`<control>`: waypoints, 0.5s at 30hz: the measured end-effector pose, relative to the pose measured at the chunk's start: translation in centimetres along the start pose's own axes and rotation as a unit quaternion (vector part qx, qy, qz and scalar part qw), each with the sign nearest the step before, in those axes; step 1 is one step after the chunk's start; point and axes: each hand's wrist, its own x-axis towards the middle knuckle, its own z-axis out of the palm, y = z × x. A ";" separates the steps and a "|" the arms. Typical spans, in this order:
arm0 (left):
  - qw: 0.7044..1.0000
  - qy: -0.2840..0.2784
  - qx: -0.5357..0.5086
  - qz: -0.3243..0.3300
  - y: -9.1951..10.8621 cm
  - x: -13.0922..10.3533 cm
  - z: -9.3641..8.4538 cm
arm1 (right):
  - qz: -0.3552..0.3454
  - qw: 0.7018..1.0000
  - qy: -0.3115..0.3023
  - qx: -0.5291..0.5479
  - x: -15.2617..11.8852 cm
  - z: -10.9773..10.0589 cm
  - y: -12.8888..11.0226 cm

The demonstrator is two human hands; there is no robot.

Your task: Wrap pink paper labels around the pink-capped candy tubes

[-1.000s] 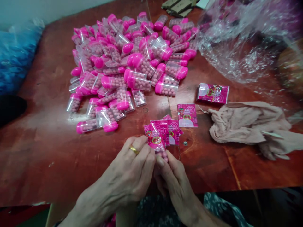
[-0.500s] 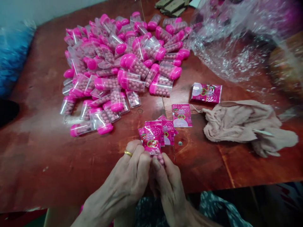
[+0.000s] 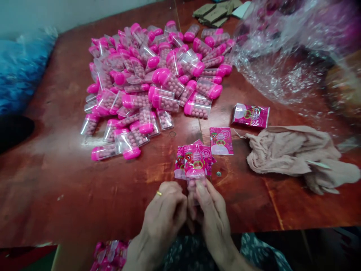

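Observation:
My right hand (image 3: 212,214) pinches a clear candy container (image 3: 193,183) of small pink balls, thumb on top. A shiny pink printed sleeve (image 3: 194,160) covers its far end. Close on the left is my left hand (image 3: 166,209), with a gold ring, its fingers curled and their tips hidden. Whether it holds anything I cannot make out. Flat printed sleeves (image 3: 179,165) lie partly under the wrapped end, and a single sleeve (image 3: 221,140) lies to the right. A banded stack of sleeves (image 3: 251,115) is farther back.
A large heap of pink-capped candy containers (image 3: 158,82) covers the table's middle. On the right are a crumpled beige cloth (image 3: 293,150) and clear plastic film (image 3: 262,56). Cardboard pieces (image 3: 216,14) lie at the back. A blue-filled bag (image 3: 22,71) stands left; wrapped packs (image 3: 109,254) are below the table edge.
My left hand has come off the sleeve and drawn back toward me. The sleeve and my right hand's thumb now show more of the container. The whole view has shifted slightly.

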 end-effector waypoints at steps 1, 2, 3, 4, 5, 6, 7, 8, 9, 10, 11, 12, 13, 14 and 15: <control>0.999 0.006 -0.029 -0.023 -0.2 -0.3 0.0 | 0.005 1.000 -0.021 0.010 0.1 -0.1 0.0; 0.998 0.014 -0.052 -0.044 -0.4 -0.5 0.1 | 0.010 0.999 -0.045 0.016 0.2 -0.1 0.0; 0.996 0.029 -0.067 -0.060 -0.6 -0.6 0.1 | 0.015 0.998 -0.063 0.022 0.2 -0.1 0.0; 0.994 0.048 -0.075 -0.068 -0.8 -0.6 0.1 | 0.022 0.997 -0.074 0.027 0.3 -0.1 0.0; 0.992 0.061 -0.080 -0.071 -0.9 -0.5 0.1 | 0.028 0.996 -0.078 0.031 0.3 -0.1 0.1; 0.992 0.069 -0.081 -0.071 -1.0 -0.3 0.2 | 0.032 0.996 -0.078 0.032 0.3 0.0 0.1; 0.991 0.074 -0.081 -0.072 -1.1 0.0 0.2 | 0.034 0.996 -0.076 0.030 0.3 0.0 0.2; 0.991 0.076 -0.082 -0.074 -1.2 0.4 0.2 | 0.035 0.996 -0.074 0.025 0.3 0.1 0.2; 0.991 0.073 -0.086 -0.078 -1.2 0.8 0.2 | 0.036 0.996 -0.073 0.020 0.3 0.1 0.2; 0.990 0.067 -0.094 -0.084 -1.2 1.2 0.1 | 0.036 0.997 -0.073 0.015 0.3 0.1 0.1; 0.988 0.061 -0.105 -0.094 -1.1 1.5 0.0 | 0.037 0.996 -0.074 0.009 0.3 0.1 0.1; 0.985 0.053 -0.121 -0.107 -1.1 1.7 -0.2 | 0.038 0.996 -0.076 0.002 0.4 0.0 0.0; 0.981 0.039 -0.144 -0.128 -1.1 2.0 -0.5 | 0.038 0.996 -0.079 -0.008 0.4 0.0 -0.1; 0.972 0.023 -0.173 -0.156 -1.1 2.1 -0.7 | 0.036 0.996 -0.082 -0.020 0.4 0.0 -0.1; 0.958 0.003 -0.209 -0.194 -1.1 2.3 -1.0 | 0.034 0.995 -0.085 -0.032 0.4 0.0 -0.2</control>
